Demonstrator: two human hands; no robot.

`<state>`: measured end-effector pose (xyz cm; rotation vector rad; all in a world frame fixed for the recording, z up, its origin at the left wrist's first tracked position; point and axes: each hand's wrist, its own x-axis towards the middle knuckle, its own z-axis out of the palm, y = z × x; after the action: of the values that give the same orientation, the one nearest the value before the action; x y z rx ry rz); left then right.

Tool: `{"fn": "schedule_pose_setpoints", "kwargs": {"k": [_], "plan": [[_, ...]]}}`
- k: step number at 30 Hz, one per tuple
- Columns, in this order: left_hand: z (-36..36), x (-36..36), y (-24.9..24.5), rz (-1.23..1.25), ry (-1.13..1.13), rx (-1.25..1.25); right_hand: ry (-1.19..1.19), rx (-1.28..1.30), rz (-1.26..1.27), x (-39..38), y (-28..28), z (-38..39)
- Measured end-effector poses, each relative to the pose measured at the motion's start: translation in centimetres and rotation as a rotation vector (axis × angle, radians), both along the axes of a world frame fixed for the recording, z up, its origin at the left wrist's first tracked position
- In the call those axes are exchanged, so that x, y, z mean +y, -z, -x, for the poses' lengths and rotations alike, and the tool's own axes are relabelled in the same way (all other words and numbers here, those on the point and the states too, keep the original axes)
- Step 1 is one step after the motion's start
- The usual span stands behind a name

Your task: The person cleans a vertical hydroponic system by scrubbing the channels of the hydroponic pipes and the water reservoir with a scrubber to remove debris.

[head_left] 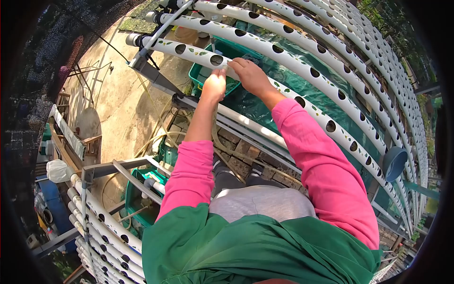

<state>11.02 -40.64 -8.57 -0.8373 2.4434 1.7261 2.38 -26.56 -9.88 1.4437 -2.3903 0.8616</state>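
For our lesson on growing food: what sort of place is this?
Probably an outdoor hydroponic garden: long rows of white pipes with round holes for plants, a green tub under them, and loose hoses below.

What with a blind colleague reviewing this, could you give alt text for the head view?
Seen from above, a person in pink sleeves rests the left hand and right hand on a white pipe dotted with round holes. More such pipes curve alongside, above a green tub.
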Motion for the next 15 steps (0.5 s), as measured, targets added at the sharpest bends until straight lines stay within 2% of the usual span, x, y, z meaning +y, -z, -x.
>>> {"fn": "schedule_pose_setpoints", "kwargs": {"k": [1, 4, 5, 8, 11, 13, 15], "plan": [[0.1, -0.4, 0.1, 0.000, -0.003, -0.001, -0.003, -0.001, 0.000, -0.4, -0.2, 0.4], [0.0, -1.3, 0.2, -0.019, 0.004, -0.012, 0.261, -0.325, -0.147, -1.5, -0.7, 1.5], [0.0, -1.5, 0.2, -0.010, -0.008, -0.020, 0.256, -0.326, -0.148, -1.9, -0.7, 2.0], [-0.1, -2.2, -0.4, -0.015, -0.020, -0.034, 0.447, -0.263, 0.112, -3.0, -0.3, 4.4], [0.3, -3.4, -0.2, -0.044, -0.015, -0.025, 0.446, -0.246, 0.262, -4.7, -2.6, 5.3], [0.8, -4.2, -0.1, -0.046, 0.003, -0.038, 0.435, -0.285, 0.279, -6.4, -3.2, 5.7], [1.3, -4.8, 0.0, -0.045, 0.004, -0.050, 0.300, -0.279, 0.398, -8.0, -3.2, 5.7]]}}
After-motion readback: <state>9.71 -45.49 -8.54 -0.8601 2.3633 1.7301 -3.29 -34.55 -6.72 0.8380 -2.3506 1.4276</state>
